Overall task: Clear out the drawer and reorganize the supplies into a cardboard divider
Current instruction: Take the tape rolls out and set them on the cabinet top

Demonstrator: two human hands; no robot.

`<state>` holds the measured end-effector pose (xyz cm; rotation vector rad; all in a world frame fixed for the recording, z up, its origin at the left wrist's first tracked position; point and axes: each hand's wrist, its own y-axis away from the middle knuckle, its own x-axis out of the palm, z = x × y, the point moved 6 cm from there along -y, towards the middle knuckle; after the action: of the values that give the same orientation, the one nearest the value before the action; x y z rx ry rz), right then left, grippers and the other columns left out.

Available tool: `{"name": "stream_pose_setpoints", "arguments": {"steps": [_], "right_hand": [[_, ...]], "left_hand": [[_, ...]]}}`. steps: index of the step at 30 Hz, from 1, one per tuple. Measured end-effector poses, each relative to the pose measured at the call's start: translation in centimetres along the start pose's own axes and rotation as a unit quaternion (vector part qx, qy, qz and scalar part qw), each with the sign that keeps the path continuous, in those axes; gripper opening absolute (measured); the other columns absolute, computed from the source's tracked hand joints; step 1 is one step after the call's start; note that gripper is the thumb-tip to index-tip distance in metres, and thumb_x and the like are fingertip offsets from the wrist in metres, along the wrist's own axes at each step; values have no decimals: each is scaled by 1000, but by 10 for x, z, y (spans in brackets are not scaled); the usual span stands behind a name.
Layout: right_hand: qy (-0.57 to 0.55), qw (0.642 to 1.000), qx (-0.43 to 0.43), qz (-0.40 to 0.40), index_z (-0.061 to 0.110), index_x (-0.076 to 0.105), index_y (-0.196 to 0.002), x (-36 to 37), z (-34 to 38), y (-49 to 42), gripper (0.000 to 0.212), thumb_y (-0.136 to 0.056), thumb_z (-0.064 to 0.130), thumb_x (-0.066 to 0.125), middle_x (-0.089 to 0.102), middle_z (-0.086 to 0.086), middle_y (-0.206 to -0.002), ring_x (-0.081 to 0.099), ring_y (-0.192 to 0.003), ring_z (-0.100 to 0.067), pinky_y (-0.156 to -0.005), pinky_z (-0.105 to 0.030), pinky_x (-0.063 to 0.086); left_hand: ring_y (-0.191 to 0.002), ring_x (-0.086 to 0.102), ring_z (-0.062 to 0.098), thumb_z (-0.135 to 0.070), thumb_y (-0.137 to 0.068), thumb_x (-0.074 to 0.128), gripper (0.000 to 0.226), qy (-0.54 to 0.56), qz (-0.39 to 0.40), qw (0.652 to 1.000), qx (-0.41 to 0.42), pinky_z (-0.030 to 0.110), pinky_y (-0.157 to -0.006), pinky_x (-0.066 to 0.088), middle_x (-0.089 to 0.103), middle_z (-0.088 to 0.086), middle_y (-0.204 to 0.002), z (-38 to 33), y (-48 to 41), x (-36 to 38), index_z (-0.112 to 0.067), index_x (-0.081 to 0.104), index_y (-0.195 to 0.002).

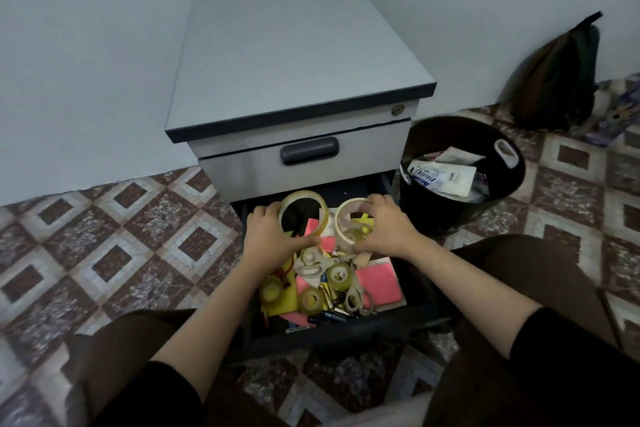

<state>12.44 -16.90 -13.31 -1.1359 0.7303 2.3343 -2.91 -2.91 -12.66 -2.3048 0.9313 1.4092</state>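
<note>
Lower centre, over the drawer (329, 334), our left hand (273, 236) grips a clear roll (302, 195), our right hand (384, 225) a white roll (343, 209).

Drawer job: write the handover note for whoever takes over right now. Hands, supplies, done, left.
Left hand grips the large clear tape roll; right hand grips the white tape roll, both at the back of the open drawer.
Inside: scissors, small tape rolls, batteries, pink notes.
Done: drawer pulled open.
Left: empty it, sort everything into the cardboard divider, which is not in view.
</note>
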Motion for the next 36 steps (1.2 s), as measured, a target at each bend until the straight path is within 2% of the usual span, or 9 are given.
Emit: {"name": "stream_pose_setpoints", "arguments": {"steps": [5,10,13,16,20,25,29,33,36], "right_hand": [[-47,996,-55,-53,10,38,-136,-37,22,12,95,-57,38,84,39,-5,-131,42,-119,-20,-94,-28,36],[-88,987,-96,-94,9,36,-138,-78,42,24,98,-59,38,85,43,-4,-134,42,-122,-19,-88,-23,32],[-112,978,-120,-125,13,47,-130,-107,59,27,86,-58,40,84,50,0,-123,48,-113,-15,-84,-23,33],[-136,969,-141,-153,15,50,-125,-138,77,31,76,-60,38,85,47,4,-114,46,-109,-12,-84,-23,33],[-179,952,-155,-195,19,57,-112,-172,97,23,61,-62,40,84,52,3,-109,50,-104,-14,-77,-23,36],[-187,948,-133,-218,11,47,-128,-192,117,-5,82,-63,46,81,49,1,-120,47,-109,-15,-89,-26,36],[-212,949,-115,-204,8,36,-141,-194,129,-36,98,-62,48,81,45,-4,-139,44,-125,-21,-104,-35,37],[-211,953,-101,-195,9,44,-133,-193,141,-72,94,-58,52,82,52,-3,-129,51,-116,-21,-97,-35,42],[-207,956,-95,-185,10,51,-124,-191,148,-99,89,-54,56,81,57,-1,-121,54,-109,-20,-89,-32,44]], "left_hand": [[-115,39,24,-61,-60,75,85,-1,-47,998,33,31,-93,34,49,9,-120,-19,12,-47,-14,49,-126],[-109,47,23,-66,-57,74,80,40,-79,995,43,37,-92,43,57,5,-112,-27,14,-90,-17,55,-118],[-91,58,23,-84,-47,62,86,43,-101,992,61,36,-78,49,62,-3,-91,-35,7,-118,-21,62,-105],[-77,52,19,-85,-46,62,78,45,-133,987,74,31,-65,39,52,-9,-73,-50,1,-147,-22,61,-92],[-88,55,25,-88,-42,58,94,48,-156,985,65,35,-73,44,59,4,-88,-53,-19,-176,-17,61,-103],[-92,54,27,-84,-43,51,83,11,-155,987,49,31,-72,39,60,8,-91,-54,-50,-197,-18,59,-93],[-103,50,29,-76,-52,63,88,-14,-139,990,14,33,-83,39,58,11,-103,-44,-77,-197,-9,60,-110],[-109,44,28,-64,-64,70,78,-22,-129,991,0,32,-87,37,55,11,-112,-34,-105,-191,-9,57,-117],[-110,40,26,-57,-66,73,69,-11,-121,993,-6,30,-87,35,51,10,-112,-30,-126,-186,-11,56,-114]]}}
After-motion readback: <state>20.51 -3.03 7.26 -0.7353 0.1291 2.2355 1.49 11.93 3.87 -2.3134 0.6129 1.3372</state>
